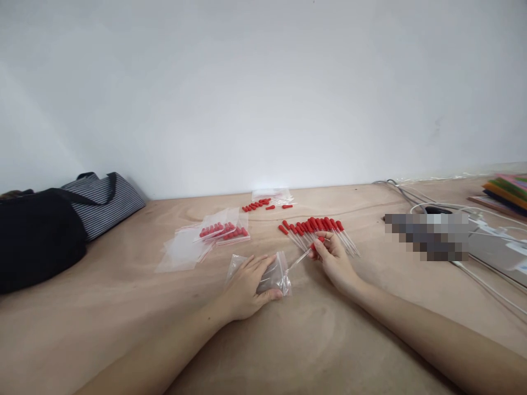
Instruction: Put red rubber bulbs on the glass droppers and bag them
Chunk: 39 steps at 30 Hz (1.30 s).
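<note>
My left hand [249, 288] lies with its fingers spread on a clear zip bag [272, 278], pressing it against the table. Pinched by its red rubber bulb, a glass dropper [300, 258] is in my right hand [331, 260]. The dropper's thin tip points down and left, at the mouth of the bag; whether it is inside I cannot tell. Just beyond my right hand lies a fanned row of red-bulbed droppers [315, 224]. Left of my left hand are filled bags with red bulbs [222, 230] showing through, overlapping flat clear bags [181, 249].
Loose red bulbs [256, 205] and thin glass tubes [284, 201] lie near the wall by another clear bag. A black bag [37, 236] and a striped bag [99, 203] stand at left. Cables [486, 274], a blurred patch and colourful sheets [508, 192] occupy the right.
</note>
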Tool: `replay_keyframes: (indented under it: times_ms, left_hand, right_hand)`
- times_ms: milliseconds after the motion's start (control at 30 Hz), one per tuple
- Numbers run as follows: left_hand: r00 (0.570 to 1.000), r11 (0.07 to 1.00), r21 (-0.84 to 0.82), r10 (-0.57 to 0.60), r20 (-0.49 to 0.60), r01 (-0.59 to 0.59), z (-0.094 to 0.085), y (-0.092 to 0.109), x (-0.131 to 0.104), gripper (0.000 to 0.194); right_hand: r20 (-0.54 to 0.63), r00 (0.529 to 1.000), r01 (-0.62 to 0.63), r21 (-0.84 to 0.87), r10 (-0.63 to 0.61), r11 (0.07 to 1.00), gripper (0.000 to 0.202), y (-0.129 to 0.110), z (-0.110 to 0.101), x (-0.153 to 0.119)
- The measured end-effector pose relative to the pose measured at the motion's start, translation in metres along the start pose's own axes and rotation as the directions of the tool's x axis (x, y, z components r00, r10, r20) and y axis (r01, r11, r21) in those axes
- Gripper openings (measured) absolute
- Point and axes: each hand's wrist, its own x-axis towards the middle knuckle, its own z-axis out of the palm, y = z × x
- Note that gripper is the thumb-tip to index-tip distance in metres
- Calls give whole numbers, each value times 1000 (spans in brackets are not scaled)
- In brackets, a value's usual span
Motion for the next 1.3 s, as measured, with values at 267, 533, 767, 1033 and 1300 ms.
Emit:
replay_keyframes:
  times_ms: [267, 533, 767, 1033, 1300]
  left_hand:
    - [999, 1000, -23, 5, -39, -6, 6, 0, -1, 74]
    - [998, 998, -1, 59, -22, -59, 9, 8, 0, 73]
    - [997, 998, -51, 35, 73, -31, -18, -12, -16, 81]
    - [998, 999, -18, -45, 37, 46, -16, -15, -26, 55]
    - [999, 1000, 8, -31, -9, 31, -12, -20, -21, 52]
  right_hand:
    - [349, 937, 0, -94, 33, 996, 28, -2, 20, -26]
    - [625, 770, 145, -372, 132, 917, 20, -13, 16, -25]
    - [625, 774, 231, -423, 98, 876, 17, -17, 15, -23]
    - [623, 767, 71, -322, 155, 944, 24, -9, 20, -20]
    - [622, 782, 297, -419, 34, 858, 21, -8, 24, -20]
